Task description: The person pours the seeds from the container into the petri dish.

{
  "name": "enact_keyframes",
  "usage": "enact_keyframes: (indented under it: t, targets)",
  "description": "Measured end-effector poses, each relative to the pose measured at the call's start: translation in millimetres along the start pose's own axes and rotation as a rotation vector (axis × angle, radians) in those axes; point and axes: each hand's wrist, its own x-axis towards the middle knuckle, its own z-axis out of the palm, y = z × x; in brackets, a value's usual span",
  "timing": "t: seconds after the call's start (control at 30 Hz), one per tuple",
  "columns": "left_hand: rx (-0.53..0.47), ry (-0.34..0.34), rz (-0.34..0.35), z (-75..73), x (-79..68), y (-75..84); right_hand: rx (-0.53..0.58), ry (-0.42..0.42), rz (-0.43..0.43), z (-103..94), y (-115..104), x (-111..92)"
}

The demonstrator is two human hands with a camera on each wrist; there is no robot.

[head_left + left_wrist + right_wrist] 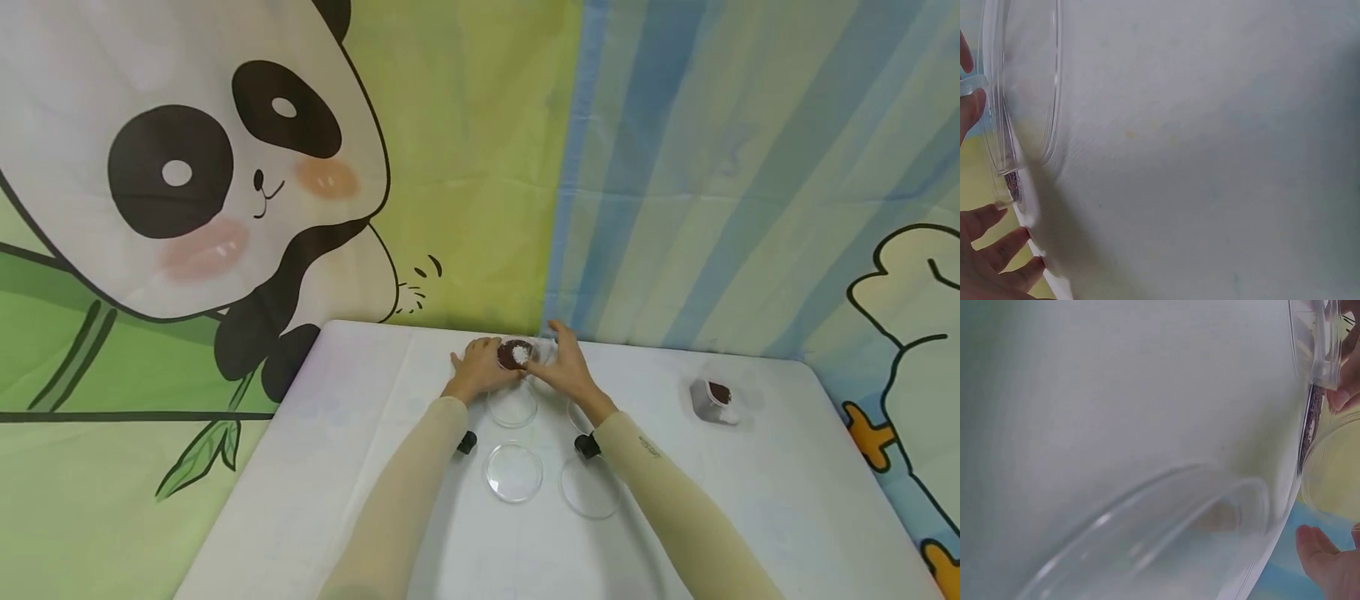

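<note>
A clear petri dish [507, 357] with dark brown grains and a small white heap stands near the table's far edge. My left hand [476, 371] grips its left side, thumb along the near rim and fingers spread. My right hand [566, 367] pinches a clear petri dish lid [1335, 469], which is tilted up beside the dish on its right. In the left wrist view, fingertips of my left hand [997, 250] reach the dish's edge and the table edge. Close in front of the filled dish lies another clear dish [512, 408].
Nearer me lie a clear round dish [513, 472] and another clear round piece [590, 490]; one more is partly hidden by my right wrist. A small clear container [711, 402] with brown grains stands at the right, something white beside it. A printed curtain [465, 167] hangs behind the table.
</note>
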Motion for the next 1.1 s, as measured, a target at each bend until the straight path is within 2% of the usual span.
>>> enact_keyframes:
  t: [0.17, 0.37, 0.6, 0.87, 0.97, 1.1]
  targets:
    - [-0.011, 0.011, -0.004, 1.6, 0.1, 1.0, 0.048, -0.015, 0.018, 5.4, -2.1, 3.9]
    - [-0.03, -0.023, 0.026, -1.2, -3.8, -0.4, 0.046, -0.03, 0.051, 9.1, -5.5, 8.3]
    - [-0.095, -0.026, 0.071, -9.4, -8.2, -8.8, -0.124, -0.079, 0.002, 12.2, -8.9, 18.1]
    - [-0.167, 0.042, 0.113, -5.0, -9.3, -29.0, -0.245, -0.112, 0.007, 19.4, -14.1, 25.2]
    - [-0.147, 0.068, 0.112, -4.1, -12.4, -32.6, -0.299, -0.143, 0.009, 22.9, -14.6, 27.0]
    - [-0.064, 0.076, 0.059, -5.2, -18.6, -34.0, -0.386, -0.184, -0.014, 26.5, -14.6, 28.6]
